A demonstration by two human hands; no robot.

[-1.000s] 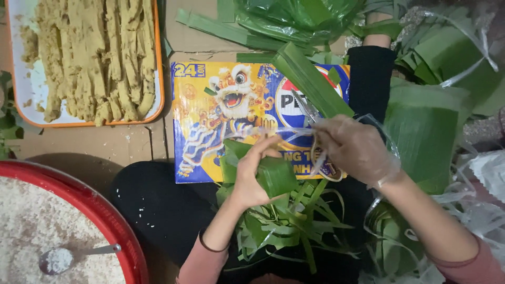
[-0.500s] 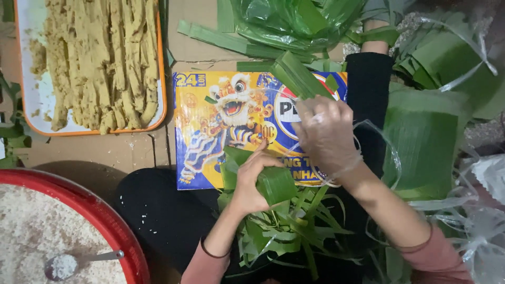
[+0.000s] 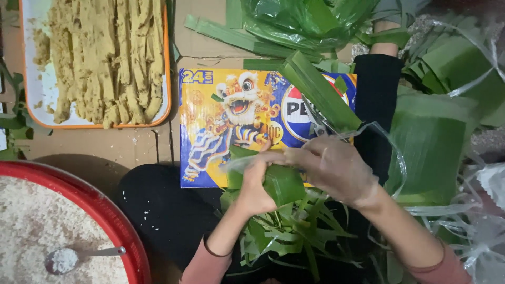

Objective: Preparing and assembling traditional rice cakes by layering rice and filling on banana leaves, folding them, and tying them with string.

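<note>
Head view: two hands' fingers (image 3: 263,163) pinching one green leaf parcel (image 3: 281,184), one spoon (image 3: 79,256) nearby.

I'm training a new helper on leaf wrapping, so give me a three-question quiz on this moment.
1. True or false: both hands touch the folded green leaf parcel.
2. What lies in the red basin? A) white rice and a spoon B) leaves C) water
3. Which hand wears a clear plastic glove?

Key: 1 true. 2 A. 3 the right hand; the left hand is bare.
</note>
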